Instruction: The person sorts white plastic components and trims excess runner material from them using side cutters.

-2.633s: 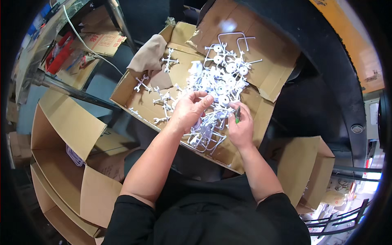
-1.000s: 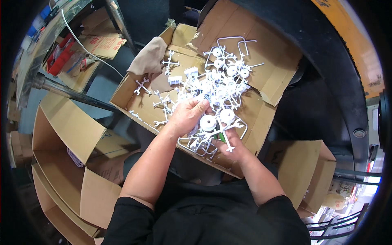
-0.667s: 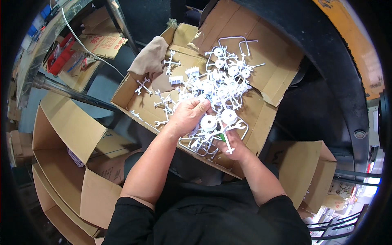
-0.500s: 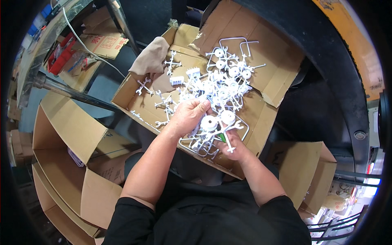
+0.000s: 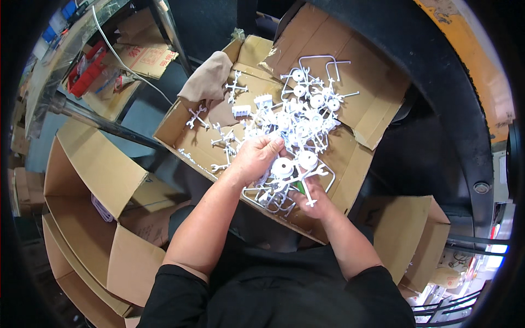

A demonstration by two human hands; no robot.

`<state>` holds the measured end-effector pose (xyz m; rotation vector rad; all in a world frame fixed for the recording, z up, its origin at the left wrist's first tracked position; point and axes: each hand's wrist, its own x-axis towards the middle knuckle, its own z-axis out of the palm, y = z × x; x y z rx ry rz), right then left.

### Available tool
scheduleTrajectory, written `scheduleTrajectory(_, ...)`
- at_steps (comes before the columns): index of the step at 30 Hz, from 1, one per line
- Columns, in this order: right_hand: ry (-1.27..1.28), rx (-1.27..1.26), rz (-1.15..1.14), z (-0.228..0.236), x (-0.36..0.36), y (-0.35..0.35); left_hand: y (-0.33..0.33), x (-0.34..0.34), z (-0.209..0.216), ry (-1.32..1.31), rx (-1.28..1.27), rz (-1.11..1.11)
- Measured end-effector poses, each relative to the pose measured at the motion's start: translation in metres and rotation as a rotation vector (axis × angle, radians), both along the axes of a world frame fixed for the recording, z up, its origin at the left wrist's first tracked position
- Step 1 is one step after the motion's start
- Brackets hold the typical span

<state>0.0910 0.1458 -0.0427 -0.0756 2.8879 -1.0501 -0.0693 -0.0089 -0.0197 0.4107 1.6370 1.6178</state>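
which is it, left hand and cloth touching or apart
Apart. The head view shows the box floor between the left hand and the cloth, which lies farther up and to the left in the picture.

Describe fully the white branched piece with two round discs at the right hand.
The white, plastic-looking branched piece shows two thick round discs, the left with a dark centre hole, a forked arm, and a stem ending in a small cross, slanting across the bare right hand. Its underside is hidden.
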Motion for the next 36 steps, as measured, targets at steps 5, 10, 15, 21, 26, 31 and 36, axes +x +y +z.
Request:
scheduleTrajectory(5,0.064,-0.096,-0.043,-0.006,0.003,0.004,0.003,0.001,0.005,0.083,-0.066,-0.020)
scheduleTrajectory(10,-0.086,-0.064,0.021,-0.001,0.003,0.003,0.001,-0.001,-0.002,-0.082,0.083,0.012)
scheduleTrajectory(15,-0.038,-0.044,-0.081,-0.006,0.004,0.003,0.004,0.001,0.004,0.016,-0.024,-0.041)
scheduleTrajectory(21,-0.177,-0.174,0.098,0.015,0.001,0.008,0.001,0.002,0.011,0.056,-0.030,-0.080)
scheduleTrajectory(26,0.133,-0.147,-0.121,0.011,0.000,-0.010,0.000,-0.001,-0.001,-0.179,0.001,-0.105)
scheduleTrajectory(31,0.191,-0.270,0.003,0.020,-0.006,-0.010,0.005,0.003,0.005,-0.482,0.380,-0.054)
scheduleTrajectory(36,-0.125,-0.674,-0.057,0.016,-0.002,-0.015,-0.001,-0.002,0.009,-0.469,0.469,-0.205)
